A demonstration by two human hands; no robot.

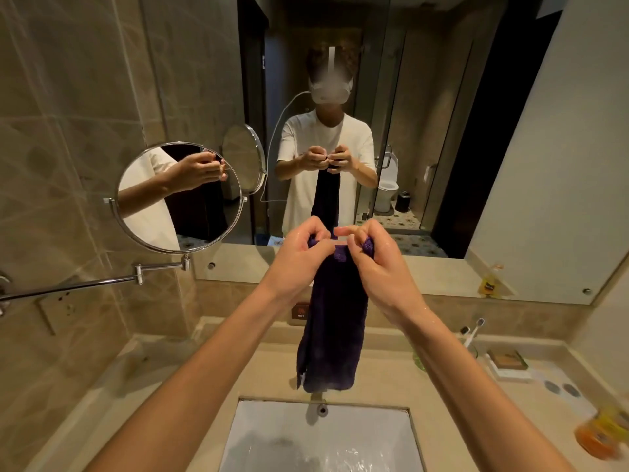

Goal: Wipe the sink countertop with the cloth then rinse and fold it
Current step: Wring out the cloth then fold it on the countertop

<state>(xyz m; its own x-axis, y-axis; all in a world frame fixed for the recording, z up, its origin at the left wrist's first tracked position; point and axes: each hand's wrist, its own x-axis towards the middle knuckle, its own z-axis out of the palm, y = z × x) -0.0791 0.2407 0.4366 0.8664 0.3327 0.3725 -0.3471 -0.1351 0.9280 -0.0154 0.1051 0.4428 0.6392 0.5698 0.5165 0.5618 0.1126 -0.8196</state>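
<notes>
A dark purple cloth [332, 332] hangs lengthwise in the air above the back of the sink [320, 441]. My left hand [303, 248] pinches its top edge on the left. My right hand [366, 253] grips the top edge on the right, close beside the left hand. Both hands look wet. The cloth's lower end dangles just above the faucet area, which it hides. The beige stone countertop [170, 386] runs around the white rectangular basin, whose bottom holds some water.
A round swing-arm mirror [178, 197] juts out from the left wall. The wall mirror [340, 131] reflects a person holding the cloth. Toothbrushes in a glass [471, 338], a soap dish [509, 364] and orange-yellow packets [602, 434] sit on the right counter.
</notes>
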